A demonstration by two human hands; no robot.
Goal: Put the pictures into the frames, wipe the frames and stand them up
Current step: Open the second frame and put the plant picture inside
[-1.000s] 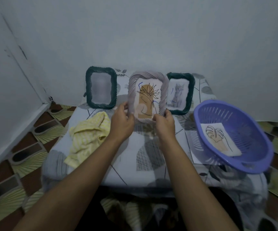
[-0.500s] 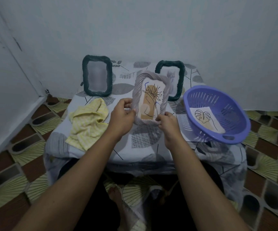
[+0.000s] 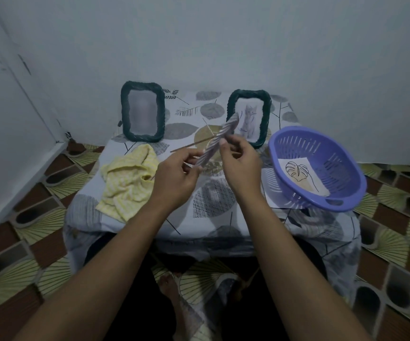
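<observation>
hands (image 3: 239, 168) gripping grey frame (image 3: 223, 134), seemingly edge-on

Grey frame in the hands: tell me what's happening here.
A person holds the grey frame edge-on above the table, left hand at its lower end, right hand pinching its middle. Two green frames stand at the back. The yellow cloth lies left; a leaf picture waits in the purple basket.
</observation>
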